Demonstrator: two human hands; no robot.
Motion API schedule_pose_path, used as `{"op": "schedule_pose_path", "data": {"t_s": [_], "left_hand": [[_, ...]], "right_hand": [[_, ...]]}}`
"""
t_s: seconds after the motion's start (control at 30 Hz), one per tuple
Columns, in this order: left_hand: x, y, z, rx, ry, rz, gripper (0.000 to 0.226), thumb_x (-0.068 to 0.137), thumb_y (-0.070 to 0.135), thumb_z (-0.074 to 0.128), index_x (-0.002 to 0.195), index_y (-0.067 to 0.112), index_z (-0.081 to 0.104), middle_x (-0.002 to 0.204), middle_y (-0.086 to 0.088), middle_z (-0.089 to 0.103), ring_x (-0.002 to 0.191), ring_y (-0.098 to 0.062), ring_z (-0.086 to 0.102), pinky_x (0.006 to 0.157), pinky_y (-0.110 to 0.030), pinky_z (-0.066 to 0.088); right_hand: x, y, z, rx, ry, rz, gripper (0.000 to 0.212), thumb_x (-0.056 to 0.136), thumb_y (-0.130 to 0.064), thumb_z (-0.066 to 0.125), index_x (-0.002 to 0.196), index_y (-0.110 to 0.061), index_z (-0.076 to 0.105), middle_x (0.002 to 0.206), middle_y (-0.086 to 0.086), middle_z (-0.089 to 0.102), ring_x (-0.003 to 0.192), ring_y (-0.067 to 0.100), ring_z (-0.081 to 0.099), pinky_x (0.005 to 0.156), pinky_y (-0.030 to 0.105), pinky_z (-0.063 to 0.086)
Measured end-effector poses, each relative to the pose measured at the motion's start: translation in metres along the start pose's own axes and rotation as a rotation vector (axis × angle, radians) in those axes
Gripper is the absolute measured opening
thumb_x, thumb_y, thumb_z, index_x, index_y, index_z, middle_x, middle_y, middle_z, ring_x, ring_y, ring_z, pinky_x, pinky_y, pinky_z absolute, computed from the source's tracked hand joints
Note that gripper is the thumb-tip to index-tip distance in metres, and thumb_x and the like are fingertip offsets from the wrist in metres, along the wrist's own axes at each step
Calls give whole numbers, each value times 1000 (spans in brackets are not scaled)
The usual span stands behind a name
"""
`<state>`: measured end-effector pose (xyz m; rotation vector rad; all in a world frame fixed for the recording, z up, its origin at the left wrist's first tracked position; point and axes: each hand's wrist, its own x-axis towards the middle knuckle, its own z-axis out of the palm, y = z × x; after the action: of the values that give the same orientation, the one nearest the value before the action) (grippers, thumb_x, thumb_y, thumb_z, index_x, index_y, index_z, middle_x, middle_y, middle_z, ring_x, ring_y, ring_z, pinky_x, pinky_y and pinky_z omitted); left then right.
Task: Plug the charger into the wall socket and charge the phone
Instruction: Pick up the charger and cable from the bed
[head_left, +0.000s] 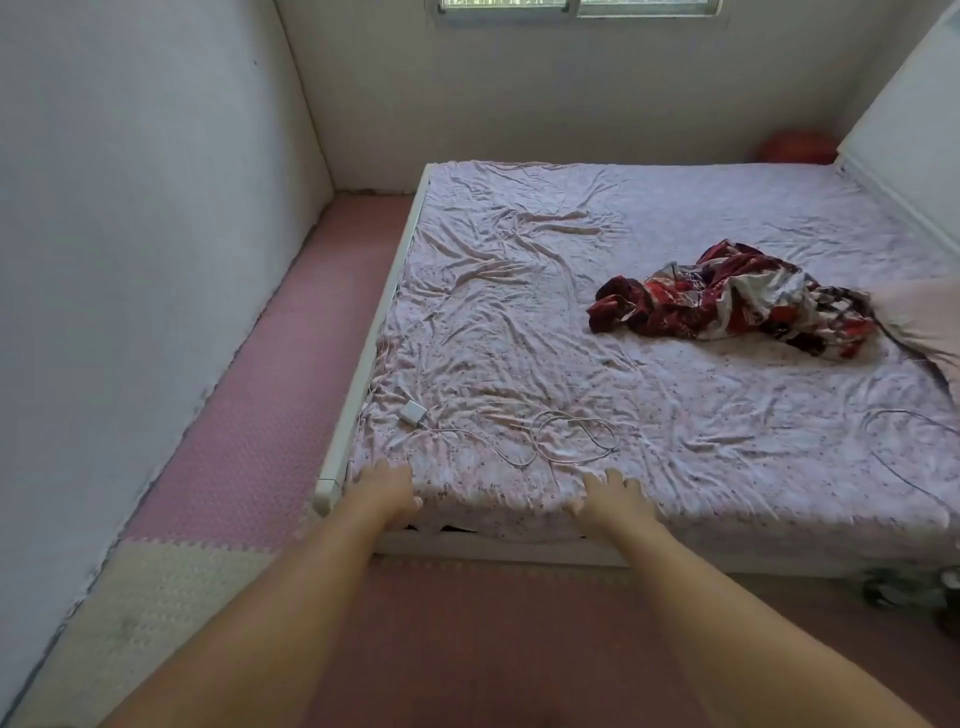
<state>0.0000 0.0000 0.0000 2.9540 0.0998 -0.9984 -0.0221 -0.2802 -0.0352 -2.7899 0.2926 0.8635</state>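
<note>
A small white charger block (413, 414) lies on the bed near its left edge. Its thin white cable (576, 441) runs right in loose loops across the sheet. My left hand (387, 491) reaches over the bed's near edge just below the charger, fingers apart, holding nothing. My right hand (613, 496) hovers at the near edge below the cable loops, fingers spread and empty. No phone and no wall socket are visible.
The bed (332, 483) has a white frame and a wrinkled floral sheet. A red patterned cloth (737, 301) lies at the right, with a pillow (930, 317) beside it. A dark cable (904, 467) trails at the right. Pink foam mats (249, 415) cover the floor.
</note>
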Motion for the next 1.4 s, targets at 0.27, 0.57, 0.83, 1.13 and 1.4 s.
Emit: {"op": "schedule_pose_path", "data": {"t_s": [0.27, 0.57, 0.83, 1.13, 1.4], "left_hand": [[0, 32, 13, -24, -9, -72, 60, 95, 47, 43, 147, 21, 27, 156, -13, 20, 146, -38, 11, 113, -56, 23], [57, 31, -9, 17, -78, -25, 55, 95, 46, 42, 143, 19, 33, 153, -14, 25, 143, -36, 19, 113, -54, 25], [137, 3, -43, 40, -116, 45, 61, 93, 39, 44, 148, 23, 24, 158, -13, 17, 146, -35, 13, 113, -57, 22], [198, -23, -77, 50, -151, 87, 59, 94, 44, 43, 146, 22, 25, 156, -13, 20, 145, -35, 15, 112, -55, 21], [224, -14, -87, 34, -193, 77, 60, 94, 42, 44, 148, 24, 23, 156, -14, 22, 145, -37, 16, 112, -56, 20]], "right_hand": [[20, 15, -7, -28, -34, -49, 61, 94, -51, 35, 147, -23, 24, 159, 12, 13, 142, 39, 15, 109, 58, 26], [64, 5, -15, 18, -93, 10, 62, 94, -49, 38, 148, -25, 22, 160, 13, 11, 142, 40, 12, 110, 58, 27], [112, -33, -37, 66, -104, 152, 60, 96, -46, 36, 147, -18, 24, 159, 13, 13, 143, 38, 12, 110, 55, 29], [145, -73, -50, 19, -147, 184, 49, 99, -35, 35, 144, -17, 33, 159, 16, 11, 141, 41, 13, 109, 55, 29], [183, -68, -62, 67, -153, 207, 55, 97, -43, 35, 144, -16, 29, 159, 12, 14, 141, 36, 16, 109, 52, 31]]}}
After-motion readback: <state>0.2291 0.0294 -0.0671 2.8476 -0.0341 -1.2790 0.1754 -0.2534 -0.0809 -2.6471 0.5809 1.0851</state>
